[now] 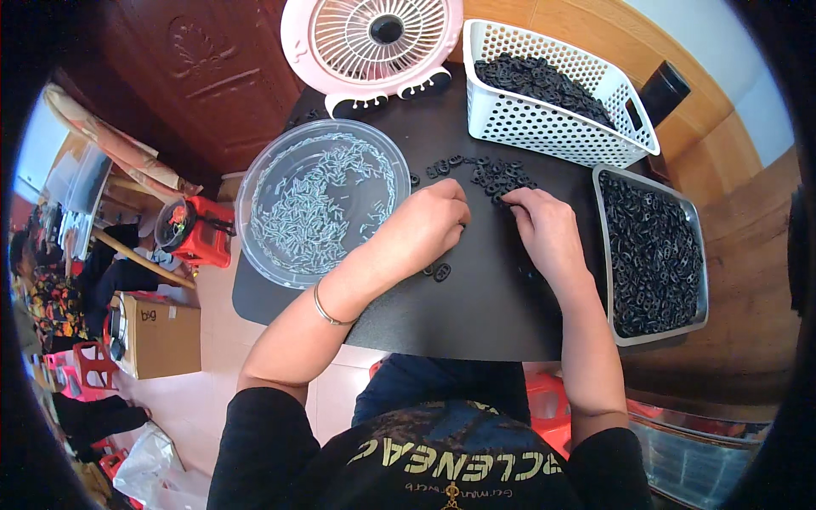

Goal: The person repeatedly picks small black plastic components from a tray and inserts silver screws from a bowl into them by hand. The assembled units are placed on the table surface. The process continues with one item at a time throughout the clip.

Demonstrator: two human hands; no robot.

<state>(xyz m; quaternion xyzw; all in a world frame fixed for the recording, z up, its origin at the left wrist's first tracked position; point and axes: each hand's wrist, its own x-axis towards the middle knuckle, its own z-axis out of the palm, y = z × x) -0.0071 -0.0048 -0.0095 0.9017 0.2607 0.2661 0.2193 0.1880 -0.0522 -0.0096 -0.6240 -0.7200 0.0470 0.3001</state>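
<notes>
Bright light, bent edges — blackened corners

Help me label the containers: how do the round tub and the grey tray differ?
Shape: the round tub is circular, while the grey tray is rectangular with rounded corners. Look: the tub is see-through; the tray looks opaque. Contents: the tub holds slim, pale pieces with bare patches between; the tray is covered with black oval pieces. Both are open-topped.

A pink round plastic fan (387,31) stands at the black surface's (501,297) far edge, with a brown cardboard box (170,340) and red plastic stool (206,246) beyond its left edge.
</notes>
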